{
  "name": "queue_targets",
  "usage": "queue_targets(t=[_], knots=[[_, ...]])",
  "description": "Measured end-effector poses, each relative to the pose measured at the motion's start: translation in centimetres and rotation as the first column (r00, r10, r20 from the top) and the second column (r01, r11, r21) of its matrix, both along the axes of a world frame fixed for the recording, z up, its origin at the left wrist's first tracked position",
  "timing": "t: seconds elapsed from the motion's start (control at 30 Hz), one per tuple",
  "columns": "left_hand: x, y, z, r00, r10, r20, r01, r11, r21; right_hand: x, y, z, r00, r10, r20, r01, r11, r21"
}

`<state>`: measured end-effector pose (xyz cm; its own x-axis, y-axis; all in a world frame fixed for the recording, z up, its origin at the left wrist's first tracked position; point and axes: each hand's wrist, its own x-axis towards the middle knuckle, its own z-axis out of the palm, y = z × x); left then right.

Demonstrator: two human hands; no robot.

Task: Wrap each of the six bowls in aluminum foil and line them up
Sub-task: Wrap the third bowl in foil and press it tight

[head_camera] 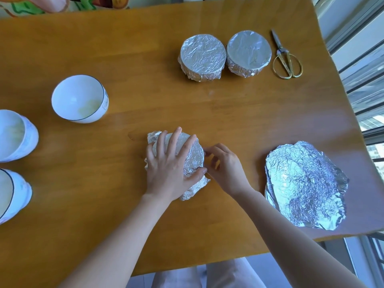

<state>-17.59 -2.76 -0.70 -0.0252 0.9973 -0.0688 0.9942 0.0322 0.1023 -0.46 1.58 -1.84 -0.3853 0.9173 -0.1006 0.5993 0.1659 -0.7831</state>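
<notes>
- Table (228,113): wooden work surface.
- Foil sheets (305,183): crinkled stack, well to the right of the hands.
- Wrapped bowls (202,57) and (248,53): touching pair at the far side, in a row running left to right.
- Bare bowls (79,98), (14,136), (12,194): at the left.
- Half-wrapped bowl (193,156): directly under the hands, with loose foil flaring at its near-right and far-left.
- Left hand (168,169): fingers spread flat, pressing on the top.
- Right hand (224,165): pinches foil at the right rim (the nearer hand to the near-right flap, so it probably tucks that next).
</notes>
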Motion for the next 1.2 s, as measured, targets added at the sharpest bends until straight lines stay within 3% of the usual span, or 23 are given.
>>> queue_targets(t=[0.23,0.47,0.6,0.8,0.93,1.13,1.2], knots=[[0.1,-0.1,-0.1,1.0,0.0,-0.007,0.0,1.0,-0.004,-0.1,-1.4,-1.3,0.997,0.005,-0.077,-0.001,0.999,0.048],[0.1,-0.1,-0.1,1.0,0.002,0.009,-0.002,1.0,-0.006,-1.4,-3.2,-1.9,0.961,-0.16,-0.225,0.166,0.986,0.005],[0.0,0.0,0.0,1.0,0.001,0.003,-0.001,1.0,-0.011,-0.1,-2.0,-2.0,0.964,-0.153,-0.219,0.154,0.988,-0.013],[0.1,0.0,0.0,1.0,0.004,0.001,-0.004,1.0,-0.003,0.8,1.9,-1.3,0.996,0.071,-0.045,-0.067,0.994,0.088],[0.1,0.0,0.0,1.0,0.004,-0.007,-0.004,1.0,-0.002,0.5,1.4,-0.9,0.997,0.077,-0.004,-0.076,0.99,0.116],[0.1,0.1,0.2,1.0,0.006,0.011,-0.006,1.0,-0.021,1.5,3.3,-0.1,0.991,0.132,-0.026,-0.133,0.988,-0.073],[0.1,0.1,0.3,1.0,0.005,0.016,-0.005,1.0,-0.021,1.9,4.3,0.4,0.996,0.07,-0.059,-0.074,0.995,-0.062]])
